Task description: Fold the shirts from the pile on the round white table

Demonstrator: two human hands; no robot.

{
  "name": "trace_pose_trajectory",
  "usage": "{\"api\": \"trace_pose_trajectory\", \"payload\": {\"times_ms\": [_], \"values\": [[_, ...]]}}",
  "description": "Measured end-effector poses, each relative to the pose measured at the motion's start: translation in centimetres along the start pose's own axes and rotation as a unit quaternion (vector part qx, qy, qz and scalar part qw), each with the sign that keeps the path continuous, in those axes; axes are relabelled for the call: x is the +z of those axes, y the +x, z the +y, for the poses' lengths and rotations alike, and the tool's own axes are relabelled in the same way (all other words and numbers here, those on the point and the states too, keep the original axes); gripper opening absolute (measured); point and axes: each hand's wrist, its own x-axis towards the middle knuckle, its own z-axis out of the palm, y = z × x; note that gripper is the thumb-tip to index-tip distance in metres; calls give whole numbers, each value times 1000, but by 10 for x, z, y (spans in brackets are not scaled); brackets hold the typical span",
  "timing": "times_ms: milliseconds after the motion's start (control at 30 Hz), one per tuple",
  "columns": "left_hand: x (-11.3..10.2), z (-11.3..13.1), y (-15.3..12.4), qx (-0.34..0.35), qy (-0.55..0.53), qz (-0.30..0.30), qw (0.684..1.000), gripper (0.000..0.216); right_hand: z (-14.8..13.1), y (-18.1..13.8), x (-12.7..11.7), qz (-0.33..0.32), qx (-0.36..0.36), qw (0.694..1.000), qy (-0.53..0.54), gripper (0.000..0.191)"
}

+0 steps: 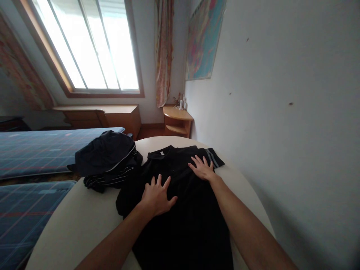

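Observation:
A black polo shirt [182, 225] lies spread out on a round white table [70, 228], its collar at the far side and its hem toward me. My left hand [157, 197] rests on the left part of its chest with the fingers spread. Near the right shoulder, my right hand [202, 168] lies flat on the cloth, fingers apart, beside the sleeve with grey stripes [215, 157]. The left sleeve looks bunched at the table's left side. Neither hand grips anything.
A pile of dark clothes [105, 153] with white piping sits at the table's left edge. Two plaid mattresses [36, 150] are on the left. A white wall [295, 150] stands close on the right. Behind are a wooden desk [120, 109] and a corner shelf [177, 113].

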Motion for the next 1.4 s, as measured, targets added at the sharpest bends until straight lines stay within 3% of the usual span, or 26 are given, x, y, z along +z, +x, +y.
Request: {"api": "trace_pose_trajectory", "payload": {"times_ms": [67, 167, 300, 433, 667, 767, 833, 967, 1067, 1167, 1267, 1400], "values": [[5, 7, -3, -9, -2, 9, 1000, 85, 0, 4, -2, 1, -8, 1000, -11, 72], [15, 17, -6, -20, -8, 36, 999, 85, -12, 4, 2, 28, 40, 999, -21, 65], [20, 18, -5, -8, -27, 46, 999, 86, -36, -5, 17, 165, 117, 979, 16, 54], [15, 2, 2, 9, -54, 38, 998, 86, -44, -15, 25, 238, 100, 965, 48, 52], [9, -31, 23, -6, -93, 44, 995, 68, -15, -24, 19, 211, -33, 973, 86, 52], [8, -32, 22, 10, -96, 22, 995, 67, 8, -27, 13, 178, -121, 974, 72, 53], [8, -26, 15, 34, -92, 4, 995, 72, 22, -26, 6, 155, -144, 976, 54, 54], [4, -3, -7, 97, -80, -21, 992, 80, 33, -16, -9, 88, -60, 994, 26, 61], [-3, 9, -19, 122, -70, -38, 989, 79, 18, -11, -13, 46, 16, 998, 39, 72], [-12, 10, -24, 122, -79, -46, 988, 71, -4, -14, -5, 55, 69, 996, 11, 83], [-17, 4, -21, 80, -71, -17, 994, 56, -18, -22, 5, 78, 91, 993, -18, 88], [-7, -5, -10, 56, -42, 44, 997, 59, -28, -27, -5, 44, 147, 987, -54, 86]]}}
